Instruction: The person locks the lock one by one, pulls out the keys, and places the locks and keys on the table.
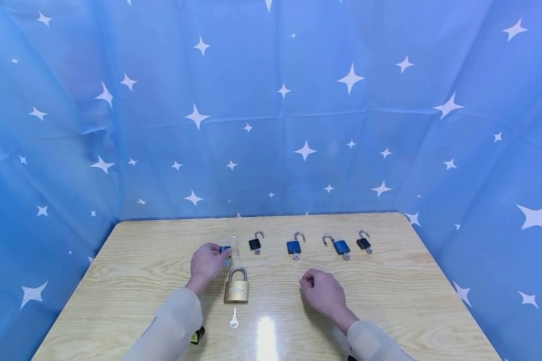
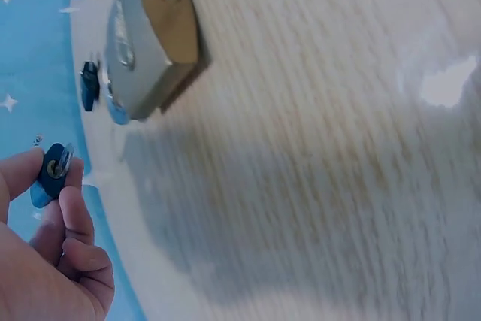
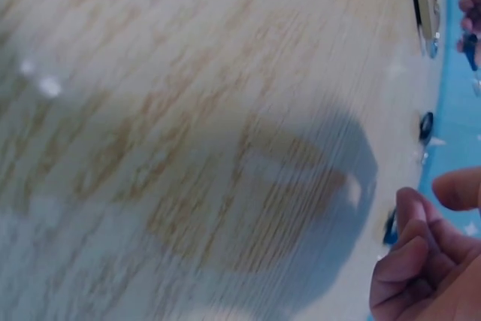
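Between thumb and fingers, my left hand (image 1: 209, 262) pinches a small blue padlock (image 1: 225, 249) with its shackle swung open. The left wrist view shows a key (image 2: 66, 160) in the bottom of that padlock. Just nearer to me lies a large brass padlock (image 1: 236, 292), its shackle seated, and a loose silver key (image 1: 234, 319) is below it. My right hand (image 1: 322, 293) hovers over the table to the right, fingers loosely curled, holding nothing. Its thumb and fingertips stand apart in the right wrist view.
Along the back lie a black padlock (image 1: 255, 244), a blue padlock (image 1: 293, 247), another blue padlock (image 1: 342, 247) and a second black padlock (image 1: 364, 243), all unlatched with keys inserted. A black-and-yellow object (image 1: 197, 335) is partly hidden by my left sleeve. A starry blue curtain (image 1: 253, 135) surrounds the wooden table (image 1: 415, 291).
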`<state>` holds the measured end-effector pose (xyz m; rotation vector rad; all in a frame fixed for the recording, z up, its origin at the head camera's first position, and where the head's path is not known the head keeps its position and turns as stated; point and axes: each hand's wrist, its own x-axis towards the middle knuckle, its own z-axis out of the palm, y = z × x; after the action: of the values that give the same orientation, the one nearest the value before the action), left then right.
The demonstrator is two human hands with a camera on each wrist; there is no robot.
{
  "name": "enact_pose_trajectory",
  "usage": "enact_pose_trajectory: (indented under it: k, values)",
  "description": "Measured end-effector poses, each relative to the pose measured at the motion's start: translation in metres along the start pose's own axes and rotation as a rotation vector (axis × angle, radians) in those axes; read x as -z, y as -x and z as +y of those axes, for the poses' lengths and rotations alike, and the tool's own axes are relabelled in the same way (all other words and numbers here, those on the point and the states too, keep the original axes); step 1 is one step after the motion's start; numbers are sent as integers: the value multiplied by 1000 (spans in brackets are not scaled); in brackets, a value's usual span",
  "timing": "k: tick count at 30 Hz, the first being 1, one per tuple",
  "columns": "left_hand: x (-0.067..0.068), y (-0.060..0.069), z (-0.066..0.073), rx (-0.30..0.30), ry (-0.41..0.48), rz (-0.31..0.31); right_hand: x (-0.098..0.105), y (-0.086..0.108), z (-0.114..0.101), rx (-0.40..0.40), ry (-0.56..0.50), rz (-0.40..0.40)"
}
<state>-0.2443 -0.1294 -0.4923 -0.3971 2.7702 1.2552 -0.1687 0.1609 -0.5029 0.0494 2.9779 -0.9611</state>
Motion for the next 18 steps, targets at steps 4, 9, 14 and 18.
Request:
enact_pose_trajectory:
  k: [4,9,14,18]
  values:
    - [2,10,8,-42,28,-28,0,-2,0,-25,-6,-4]
    - [-1,24,15,-113,96,-86,2,-2,0,-26,-18,-3]
    - [-16,42,19,-126,247,-171,3,-2,-2,-32,-33,-8]
    - [-33,56,20,-126,319,-212,3,-3,-2,-28,-44,-9]
